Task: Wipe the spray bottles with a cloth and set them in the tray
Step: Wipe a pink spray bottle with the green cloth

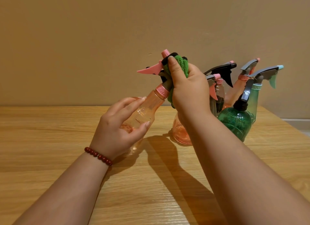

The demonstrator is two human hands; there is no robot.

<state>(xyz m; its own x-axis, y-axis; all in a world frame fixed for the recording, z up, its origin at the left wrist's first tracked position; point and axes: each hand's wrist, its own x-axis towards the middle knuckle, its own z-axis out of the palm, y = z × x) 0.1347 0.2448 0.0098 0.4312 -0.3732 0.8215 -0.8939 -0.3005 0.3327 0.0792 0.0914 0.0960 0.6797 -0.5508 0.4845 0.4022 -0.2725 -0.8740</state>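
My left hand (115, 129) grips the body of a clear orange spray bottle (144, 110), tilted with its pink trigger head up and to the right, above the wooden table. My right hand (187, 88) presses a green cloth (180, 65) with a dark edge around the bottle's spray head. Behind my right arm stand several other spray bottles: a round orange one (180, 132), a dark green one (234, 122), a teal one (254, 100) and another orange one (234, 90). No tray is visible.
The wooden table (67, 140) runs from the near edge to a plain tan wall (100, 31). The group of bottles stands at the back right, close to the table's right edge (285, 124). A red bead bracelet (98, 156) sits on my left wrist.
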